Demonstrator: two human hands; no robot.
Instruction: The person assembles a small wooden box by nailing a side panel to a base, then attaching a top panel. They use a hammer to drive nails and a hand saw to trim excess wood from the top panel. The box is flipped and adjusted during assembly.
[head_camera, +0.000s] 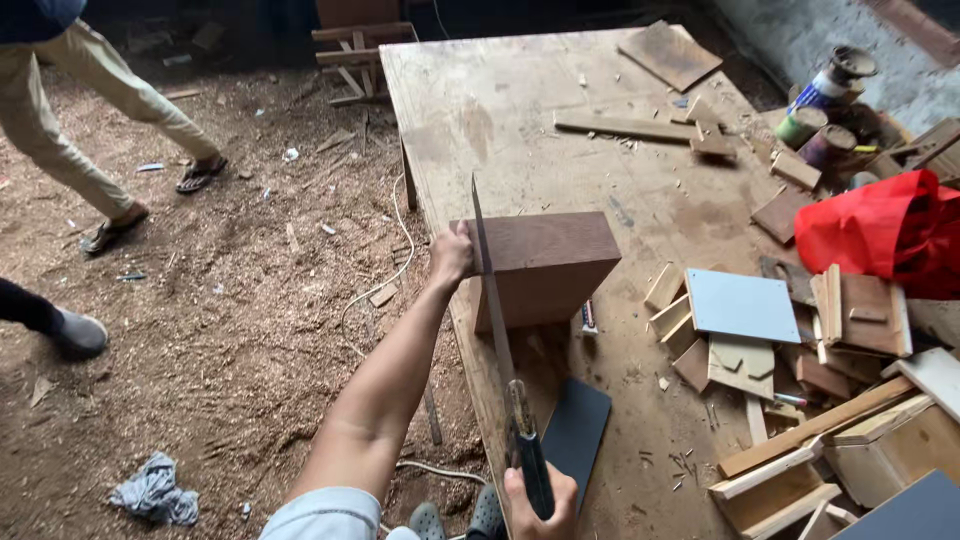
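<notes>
- The left hand (451, 255) is closed over the left top edge of a brown wooden board (545, 268), fingers curled behind it. The board is smooth, rectangular and stands on edge near the left side of the workbench (500, 110).
- The right hand (540, 503) is wrapped tight around the dark handle of a handsaw (495, 320). Its long, thin metal blade runs up along the board's left face, tip above the board's top.
- The workbench is a pale, scuffed plywood sheet strewn with chips and shavings.
- One flat dark panel (577, 430) lies on the bench just right of the saw handle.
- One pale blue square panel (742, 305) lies among light offcut blocks to the right.
- A crumpled red bag (880, 230) sits at the right edge; behind it stand three cylindrical tins (825, 110), one with a blue and white label.
- The floor (230, 300) is covered with sawdust; one grey rag (155, 492) lies on it.
- Another person's legs (110, 130), in beige trousers and sandals, are at top left.
</notes>
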